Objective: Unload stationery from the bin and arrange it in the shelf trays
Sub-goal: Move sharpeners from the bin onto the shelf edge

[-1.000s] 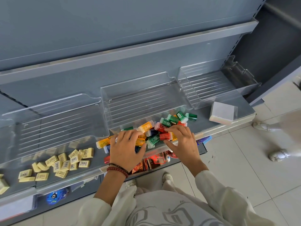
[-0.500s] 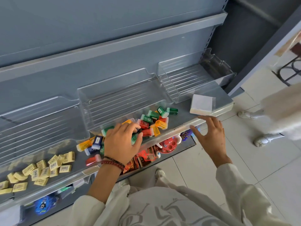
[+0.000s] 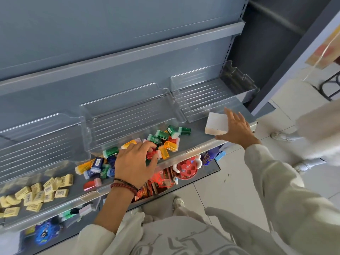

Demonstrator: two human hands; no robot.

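Stationery [image 3: 171, 145] under left hand [image 3: 135, 162], right hand [image 3: 237, 129] beside box [image 3: 216, 123]

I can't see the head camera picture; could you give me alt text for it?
A person's left hand lies on a heap of small colourful cases on a grey shelf, while the right hand, fingers spread, is at a white box further right. Clear plastic trays stand behind them, and yellow erasers lie to the left.
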